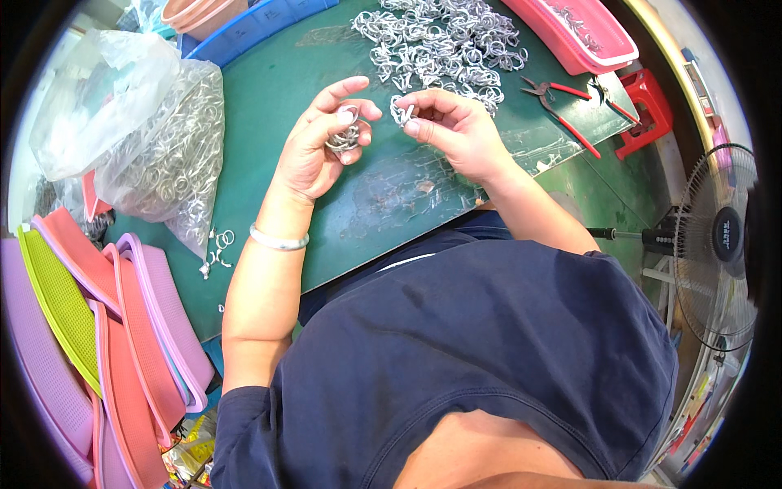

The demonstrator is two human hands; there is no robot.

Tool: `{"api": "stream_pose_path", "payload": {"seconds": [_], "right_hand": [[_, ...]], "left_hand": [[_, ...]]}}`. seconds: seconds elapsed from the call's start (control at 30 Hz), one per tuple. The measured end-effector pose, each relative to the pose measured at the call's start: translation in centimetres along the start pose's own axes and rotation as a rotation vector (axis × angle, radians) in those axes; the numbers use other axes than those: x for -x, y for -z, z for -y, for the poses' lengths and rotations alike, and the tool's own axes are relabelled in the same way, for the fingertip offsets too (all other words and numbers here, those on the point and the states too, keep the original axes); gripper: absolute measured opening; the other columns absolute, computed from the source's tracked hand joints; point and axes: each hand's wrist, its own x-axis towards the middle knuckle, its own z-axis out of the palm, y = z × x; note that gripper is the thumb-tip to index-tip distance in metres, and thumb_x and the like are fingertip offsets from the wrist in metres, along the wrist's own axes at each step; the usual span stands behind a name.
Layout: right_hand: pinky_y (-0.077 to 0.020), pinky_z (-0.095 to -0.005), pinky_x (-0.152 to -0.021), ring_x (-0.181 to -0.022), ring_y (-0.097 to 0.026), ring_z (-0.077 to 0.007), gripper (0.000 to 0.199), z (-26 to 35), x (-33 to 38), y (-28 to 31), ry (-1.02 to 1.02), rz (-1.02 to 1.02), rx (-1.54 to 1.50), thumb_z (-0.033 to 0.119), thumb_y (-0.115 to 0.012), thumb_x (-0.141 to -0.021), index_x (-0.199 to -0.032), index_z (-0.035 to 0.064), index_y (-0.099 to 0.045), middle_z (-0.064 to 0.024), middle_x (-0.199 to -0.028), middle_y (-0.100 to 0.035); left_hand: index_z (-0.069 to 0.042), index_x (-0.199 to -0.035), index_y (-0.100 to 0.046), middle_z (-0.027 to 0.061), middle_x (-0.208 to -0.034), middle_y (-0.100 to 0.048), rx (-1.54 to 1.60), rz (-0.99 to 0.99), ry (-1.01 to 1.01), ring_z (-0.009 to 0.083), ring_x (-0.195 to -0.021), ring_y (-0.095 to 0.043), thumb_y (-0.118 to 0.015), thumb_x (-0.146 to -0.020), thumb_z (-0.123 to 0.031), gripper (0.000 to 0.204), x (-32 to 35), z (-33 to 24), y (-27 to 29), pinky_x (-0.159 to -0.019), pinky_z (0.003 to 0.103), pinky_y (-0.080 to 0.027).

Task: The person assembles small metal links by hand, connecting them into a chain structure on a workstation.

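Observation:
My left hand [308,155] is raised over the green table, its fingers curled around several silver metal rings [342,140]. Its thumb and fingertips bear on a ring at the top of that bunch. Just to the right, my right hand [471,145] pinches a small silver ring piece [400,109] between thumb and forefinger; the fingers partly cover its shape. A short gap separates the two hands. Beyond the right hand spreads a heap of similar silver ring pieces [444,41].
Red-handled pliers [562,119] lie right of the heap on the green table [269,90], near a pink basket [582,49]. A clear plastic bag of rings [167,155] stands left, above stacked colored baskets [114,342]. A red stool [649,114] and fan [717,244] are at right.

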Motion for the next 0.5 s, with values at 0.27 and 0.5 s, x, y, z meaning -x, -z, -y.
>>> {"api": "stream_pose_path", "payload": {"seconds": [0.27,0.5], "right_hand": [[-0.0443,-0.0199,-0.061,-0.067,-0.053,-0.0074,0.021,0.1,-0.3,0.2,-0.247,0.053,-0.361,0.008,-0.062,-0.079,-0.099,0.0004,-0.058,-0.0017,-0.083,-0.059],[-0.0446,-0.0203,-0.059,-0.065,-0.053,-0.0082,0.019,0.1,-0.3,-0.1,-0.334,0.092,-0.39,0.011,-0.061,-0.081,-0.098,0.0017,-0.058,-0.0024,-0.081,-0.059]], "left_hand": [[-0.005,-0.103,-0.058,-0.0004,-0.082,-0.056,-0.688,-0.105,-0.191,0.0052,-0.069,-0.05,-0.064,-0.075,-0.004,0.029,0.5,0.8,-1.9,-0.057,0.017,-0.039],[-0.004,-0.095,-0.061,-0.0022,-0.078,-0.056,-0.845,-0.164,-0.32,0.0034,-0.065,-0.048,-0.063,-0.077,-0.005,0.017,0.2,1.4,-1.5,-0.054,0.016,-0.037]]}}
